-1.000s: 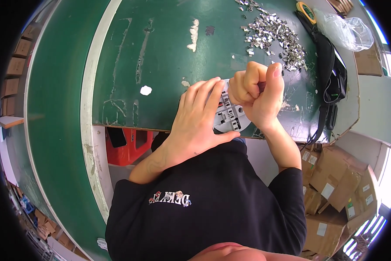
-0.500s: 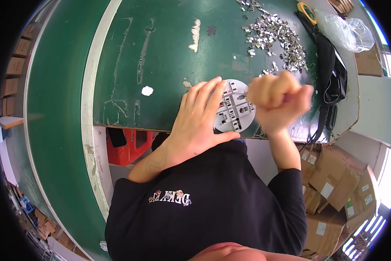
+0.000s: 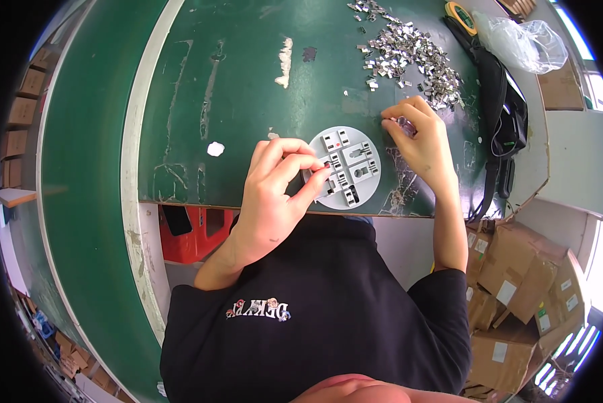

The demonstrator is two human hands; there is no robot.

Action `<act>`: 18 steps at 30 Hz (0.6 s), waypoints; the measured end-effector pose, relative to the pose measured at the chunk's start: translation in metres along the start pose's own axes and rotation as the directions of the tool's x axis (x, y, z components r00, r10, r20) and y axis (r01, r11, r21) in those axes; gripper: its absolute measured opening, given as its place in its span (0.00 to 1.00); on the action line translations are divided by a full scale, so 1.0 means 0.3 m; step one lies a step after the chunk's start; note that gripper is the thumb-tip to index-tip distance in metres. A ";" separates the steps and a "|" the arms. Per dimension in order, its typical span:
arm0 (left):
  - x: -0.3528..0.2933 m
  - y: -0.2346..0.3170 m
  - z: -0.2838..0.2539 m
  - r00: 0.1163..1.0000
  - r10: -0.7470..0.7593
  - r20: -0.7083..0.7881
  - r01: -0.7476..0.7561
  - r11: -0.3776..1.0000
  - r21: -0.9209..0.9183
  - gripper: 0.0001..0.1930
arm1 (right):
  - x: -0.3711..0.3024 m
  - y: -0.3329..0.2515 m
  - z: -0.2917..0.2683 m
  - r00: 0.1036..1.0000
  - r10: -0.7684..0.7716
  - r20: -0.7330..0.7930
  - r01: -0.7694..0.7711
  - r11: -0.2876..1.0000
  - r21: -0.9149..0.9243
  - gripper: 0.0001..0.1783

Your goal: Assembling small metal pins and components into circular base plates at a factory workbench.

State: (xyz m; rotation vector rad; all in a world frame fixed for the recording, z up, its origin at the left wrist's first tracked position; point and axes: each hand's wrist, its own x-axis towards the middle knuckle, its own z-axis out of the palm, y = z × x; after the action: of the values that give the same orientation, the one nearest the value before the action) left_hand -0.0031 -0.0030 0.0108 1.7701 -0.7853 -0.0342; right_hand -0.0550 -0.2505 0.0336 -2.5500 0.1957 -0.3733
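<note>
Disc, round and grey point(image 3: 368, 191), lies in the head view on the green tabletop point(image 3: 247, 101), close to the edge nearest the person, with small raised blocks and slots across its face. At the disc's left side, the left hand point(image 3: 264, 195) has the tips of thumb and forefinger drawn nearly together over the slots, at a tiny dark-and-red bit point(image 3: 327, 165); whether they grip it or only touch it I cannot tell. To the disc's right and a little beyond, apart from it, the right hand point(image 3: 422, 144) has its fingers curled inward, with a narrow gap between thumb and forefinger tips; something pale and glossy shows within the curl, but I cannot tell whether it is a thing being held. Beyond the disc and to its right lies a loose heap of small metal pieces point(image 3: 442, 84); farther right of the disc sits a black bag point(image 3: 506, 111). For fine work at these slots, a light pinch with the very tips, square to the block, should serve better than a hard squeeze, which could twist so small a part askew. Neither palm seems to press on the disc, so it may slide; resting the spare left fingers on its left rim would steady it. Having the right hand off to the disc's right leaves most slots in plain sight, which helps aim.
</note>
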 end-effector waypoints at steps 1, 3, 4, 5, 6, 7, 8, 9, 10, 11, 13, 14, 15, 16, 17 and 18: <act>0.000 0.001 0.004 1.000 -0.001 -0.002 0.001 1.000 0.003 0.07 | -0.001 -0.011 0.000 1.000 -0.003 0.001 0.003 1.000 0.003 0.09; 0.002 0.002 0.015 1.000 0.008 0.003 -0.008 1.000 -0.003 0.07 | -0.003 -0.056 -0.019 0.985 0.159 0.063 -0.165 0.980 0.114 0.09; 0.004 0.002 0.022 1.000 0.013 0.006 -0.013 1.000 -0.006 0.07 | -0.005 -0.080 -0.030 0.967 0.235 0.100 -0.249 0.955 0.164 0.09; 0.006 0.002 0.029 1.000 0.019 0.008 -0.019 1.000 -0.010 0.08 | -0.010 -0.096 -0.037 0.941 0.307 0.141 -0.332 0.920 0.209 0.09; 0.007 0.001 0.037 1.000 0.021 0.007 -0.021 1.000 -0.009 0.08 | -0.017 -0.106 -0.040 0.942 0.305 0.140 -0.330 0.920 0.210 0.09; 0.008 0.000 0.046 0.999 0.033 0.003 -0.033 0.999 0.000 0.08 | -0.024 -0.114 -0.044 0.952 0.264 0.155 -0.295 0.927 0.231 0.09; 0.010 -0.002 0.054 0.999 0.046 -0.001 -0.046 0.999 0.009 0.08 | -0.031 -0.122 -0.046 0.960 0.221 0.170 -0.259 0.932 0.253 0.09; 0.011 -0.003 0.061 0.998 0.058 -0.005 -0.058 0.998 0.018 0.08 | -0.037 -0.128 -0.048 0.967 0.177 0.185 -0.224 0.935 0.275 0.09; 0.014 -0.005 0.065 0.997 0.070 -0.010 -0.070 0.997 0.027 0.08 | -0.042 -0.133 -0.047 0.971 0.132 0.199 -0.188 0.936 0.298 0.09; 0.016 -0.004 0.067 0.998 0.069 -0.009 -0.069 0.997 0.026 0.08 | -0.051 -0.138 -0.043 0.971 0.134 0.199 -0.190 0.936 0.297 0.09; 0.025 0.000 0.067 0.997 0.072 0.006 -0.072 0.997 0.027 0.08 | -0.068 -0.143 -0.029 0.983 0.072 0.169 -0.128 0.928 0.350 0.09; 0.029 0.001 0.066 0.997 0.073 0.013 -0.073 0.997 0.028 0.08 | -0.076 -0.144 -0.022 0.987 0.041 0.153 -0.097 0.922 0.376 0.09; 0.031 0.002 0.066 0.997 0.074 0.019 -0.074 0.997 0.029 0.08 | -0.082 -0.144 -0.016 0.991 0.010 0.137 -0.065 0.914 0.400 0.10; 0.032 0.002 0.065 0.997 0.072 0.017 -0.072 0.997 0.029 0.08 | -0.085 -0.144 -0.013 0.990 0.008 0.139 -0.064 0.914 0.400 0.10; 0.033 0.002 0.065 0.997 0.073 0.018 -0.074 0.997 0.028 0.08 | -0.086 -0.144 -0.010 0.993 -0.020 0.119 -0.029 0.918 0.395 0.10; 0.033 0.001 0.064 0.997 0.075 0.019 -0.076 0.997 0.028 0.08 | -0.087 -0.144 -0.007 0.994 -0.049 0.100 0.006 0.921 0.390 0.10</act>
State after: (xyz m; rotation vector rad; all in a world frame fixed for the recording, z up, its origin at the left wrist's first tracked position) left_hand -0.0032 -0.0245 0.0078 1.7676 -0.8686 0.0118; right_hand -0.0779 -0.2096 0.0530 -2.1720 0.0384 -0.2538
